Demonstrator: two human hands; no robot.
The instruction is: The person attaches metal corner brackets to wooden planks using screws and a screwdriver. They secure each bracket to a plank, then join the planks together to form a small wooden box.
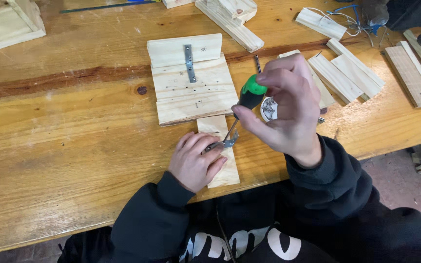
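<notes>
1. Nearest the camera are the person's dark sleeves (142, 219), and the two hands reach out from them over the tabletop (64, 146).
2. The left hand (193, 160) lies flat on a small wood strip (220, 160). Its fingers press a little metal bracket (226, 142) down, likely so that it does not slide.
3. The right hand (286, 109) has a closed grip around the top of a screwdriver (247, 100) with a green and black handle. The tool leans, and its tip meets the bracket.
4. The strip touches the edge of a bigger wood board (191, 80), which has a straight metal plate (189, 63) on it.
5. Just behind the right hand sits a small round tin (268, 109). It seems to hold screws, close by for easy picking.
6. Farther off lie loose wood slats (352, 73), more wood pieces (232, 19) and some wires (347, 19).
</notes>
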